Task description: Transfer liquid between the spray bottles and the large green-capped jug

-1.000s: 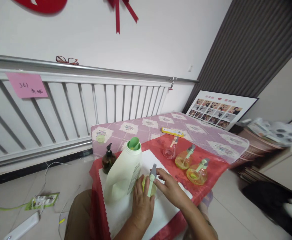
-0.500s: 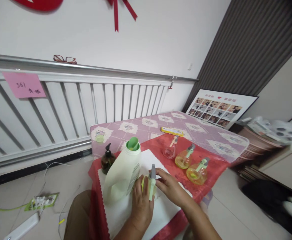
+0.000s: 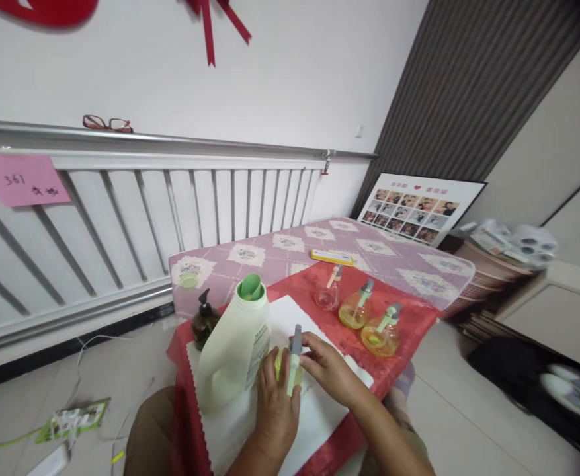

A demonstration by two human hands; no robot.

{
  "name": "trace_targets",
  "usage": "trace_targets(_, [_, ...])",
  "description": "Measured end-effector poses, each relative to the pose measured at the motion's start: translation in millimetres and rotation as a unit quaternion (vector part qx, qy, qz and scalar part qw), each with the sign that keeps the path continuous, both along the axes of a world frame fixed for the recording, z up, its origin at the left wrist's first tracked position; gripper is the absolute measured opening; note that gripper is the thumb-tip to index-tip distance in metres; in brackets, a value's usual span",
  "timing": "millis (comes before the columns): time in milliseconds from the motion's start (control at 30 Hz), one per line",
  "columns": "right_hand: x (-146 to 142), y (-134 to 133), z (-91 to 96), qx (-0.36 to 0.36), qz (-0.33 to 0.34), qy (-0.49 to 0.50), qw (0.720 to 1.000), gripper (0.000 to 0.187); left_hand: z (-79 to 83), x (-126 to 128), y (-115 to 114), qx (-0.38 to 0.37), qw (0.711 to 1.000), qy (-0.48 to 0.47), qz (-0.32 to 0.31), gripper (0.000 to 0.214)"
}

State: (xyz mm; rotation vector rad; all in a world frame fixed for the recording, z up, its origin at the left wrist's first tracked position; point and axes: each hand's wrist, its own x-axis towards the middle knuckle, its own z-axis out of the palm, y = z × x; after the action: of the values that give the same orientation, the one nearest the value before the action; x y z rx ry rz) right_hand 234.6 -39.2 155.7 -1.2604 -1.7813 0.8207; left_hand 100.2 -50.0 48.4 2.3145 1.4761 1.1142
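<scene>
My left hand [image 3: 276, 406] wraps round the belly of a small round spray bottle [image 3: 290, 363] filled with yellow-green liquid. The fingers of my right hand [image 3: 325, 370] pinch its grey and green spray head from the right side. The bottle stands on a white sheet [image 3: 314, 410] over a red cloth [image 3: 409, 324]. A big pale green jug [image 3: 233, 350] with an open green spout stands just left of my hands.
Three more small spray bottles [image 3: 381, 334] stand on the red cloth to the right. A dark pump bottle [image 3: 203, 322] is behind the jug. Farther back lie a yellow flat case [image 3: 332, 257] and a small green cap [image 3: 189, 280]. A radiator [image 3: 121, 211] lines the wall.
The view has swung slightly, so everything sits a little more to the left. Both hands stay on the small spray bottle, my right fingers still at its head.
</scene>
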Motion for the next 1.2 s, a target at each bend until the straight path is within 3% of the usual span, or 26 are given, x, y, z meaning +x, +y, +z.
trace_targets(333, [-7.5,-2.9,-15.8,0.031,-0.035,0.002,0.999,0.016,-20.9,-0.1,4.8,0.117,0.992,0.033,0.031,0.048])
trace_targets(600, [-7.9,-4.4,-22.3,0.041,-0.038,0.032,0.998,0.018,-27.6,-1.8,6.6,0.101,0.994,0.019,0.025,0.041])
trace_targets(733, [-10.2,-4.9,-25.6,0.037,-0.073,0.037,0.996,0.016,-34.4,-4.1,9.4,0.095,0.995,0.032,0.020,0.040])
trace_targets(933, [-14.3,-7.2,-19.1,0.020,-0.101,0.018,0.995,0.015,-41.4,-6.4,10.6,0.146,0.987,0.056,0.033,0.040])
trace_targets(1200, [-12.2,-0.3,-18.0,0.002,-0.133,0.020,0.991,0.019,-43.4,-4.9,10.3,0.148,0.985,0.078,0.032,0.038])
